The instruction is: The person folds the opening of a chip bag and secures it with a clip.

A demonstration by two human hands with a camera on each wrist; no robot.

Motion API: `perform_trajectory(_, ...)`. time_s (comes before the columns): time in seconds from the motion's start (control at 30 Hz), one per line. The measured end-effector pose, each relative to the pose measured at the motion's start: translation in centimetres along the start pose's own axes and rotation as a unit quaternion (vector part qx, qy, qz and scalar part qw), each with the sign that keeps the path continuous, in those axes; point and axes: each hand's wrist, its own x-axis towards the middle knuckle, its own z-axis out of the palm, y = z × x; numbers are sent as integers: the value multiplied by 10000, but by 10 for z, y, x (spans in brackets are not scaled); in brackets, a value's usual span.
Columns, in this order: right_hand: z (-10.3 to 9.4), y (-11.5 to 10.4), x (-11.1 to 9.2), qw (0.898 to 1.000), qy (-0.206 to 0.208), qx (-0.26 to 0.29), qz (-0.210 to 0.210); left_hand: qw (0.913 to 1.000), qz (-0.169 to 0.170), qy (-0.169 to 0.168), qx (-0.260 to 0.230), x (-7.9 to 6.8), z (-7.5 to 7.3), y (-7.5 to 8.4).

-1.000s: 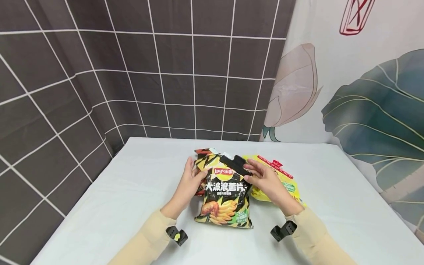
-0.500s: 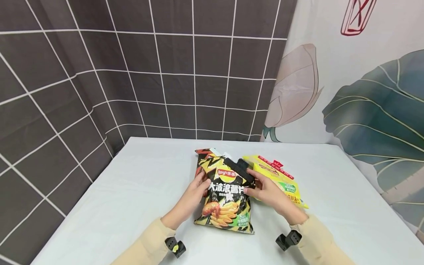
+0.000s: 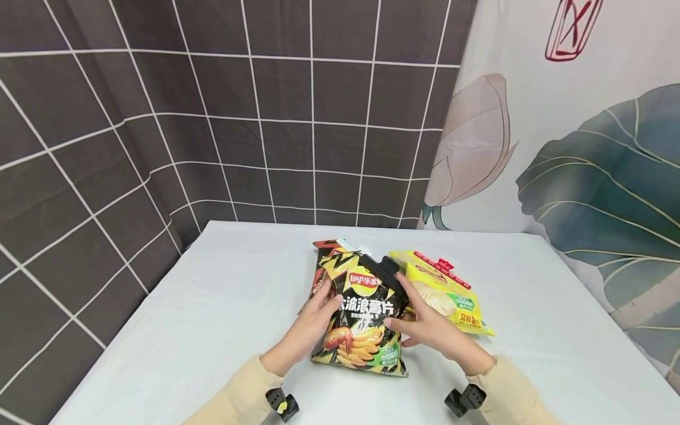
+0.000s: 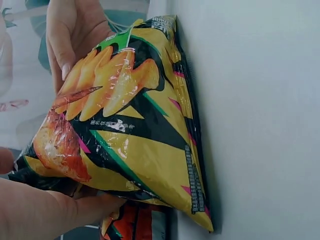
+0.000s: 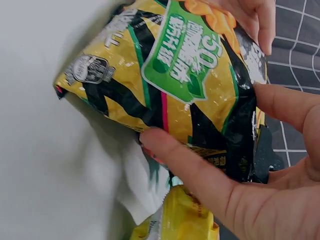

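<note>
A black and yellow Lay's chip bag point(image 3: 366, 319) leans back in the middle of the white table, its lower edge toward me. Across its upper right corner sits a black bag clip point(image 3: 383, 271). My left hand point(image 3: 313, 321) holds the bag's left side, with the thumb on the front. On the opposite side, my right hand point(image 3: 432, 327) grips the edge with its thumb on the front; in the right wrist view a finger point(image 5: 175, 155) runs along the bag's side. The left wrist view shows the bag's bulging front between both hands.
Behind the held bag, a red chip bag point(image 3: 320, 274) is partly hidden. To the right lies a yellow chip bag point(image 3: 448, 298), with a red sealing clip point(image 3: 443, 270) along its top. The white table point(image 3: 228, 283) meets a dark gridded curtain point(image 3: 276, 141) at the back.
The black and yellow bag has shifted slightly right and toward me. My right hand has slid lower along its side, away from the clip, leaving more of the yellow bag in sight.
</note>
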Motion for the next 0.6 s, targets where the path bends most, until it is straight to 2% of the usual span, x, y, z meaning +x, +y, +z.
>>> perform_trajectory(0.17, 3, 2, -1, 9998, -174, 139, -8, 9999, 79, -72, -7, -2, 0, -2)
perform_trajectory(0.4, 11, -1, 2, 9994, -233, 239, -27, 9971, -1, 67, 755, -8, -9, 0)
perform_trajectory(0.6, 20, -12, 8, 9990, -266, 328, -123, 9929, 253, 181, 1148, -10, -24, 7)
